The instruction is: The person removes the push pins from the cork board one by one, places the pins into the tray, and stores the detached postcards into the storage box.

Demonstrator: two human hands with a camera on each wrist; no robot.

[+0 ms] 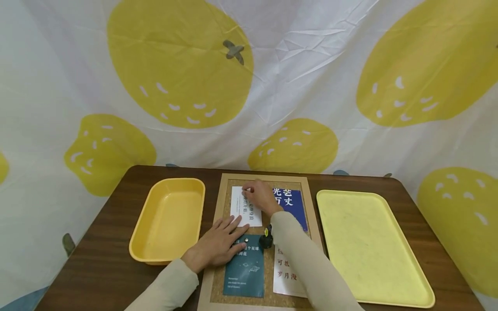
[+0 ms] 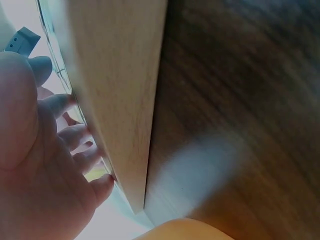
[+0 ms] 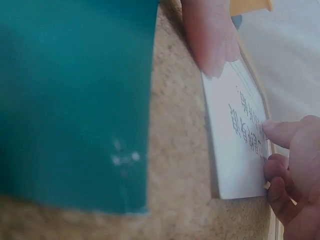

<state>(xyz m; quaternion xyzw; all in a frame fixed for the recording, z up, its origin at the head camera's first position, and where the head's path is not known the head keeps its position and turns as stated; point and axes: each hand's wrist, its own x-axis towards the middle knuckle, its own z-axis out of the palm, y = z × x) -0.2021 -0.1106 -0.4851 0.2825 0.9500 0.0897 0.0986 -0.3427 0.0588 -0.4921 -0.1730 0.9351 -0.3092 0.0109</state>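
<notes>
White rectangular printed paper card (image 1: 238,206): far left on the brown wood-framed cork board (image 1: 206,285), beyond the teal paper card (image 1: 245,285).
Left hand (image 1: 218,242): fingers spread, grasping nothing, touching the white card's near edge.
Right hand (image 1: 261,198): fingers bent over the far edge; we cannot tell what they pinch.
Handling: probably light, thin, easily creased; we would take its edges.
</notes>
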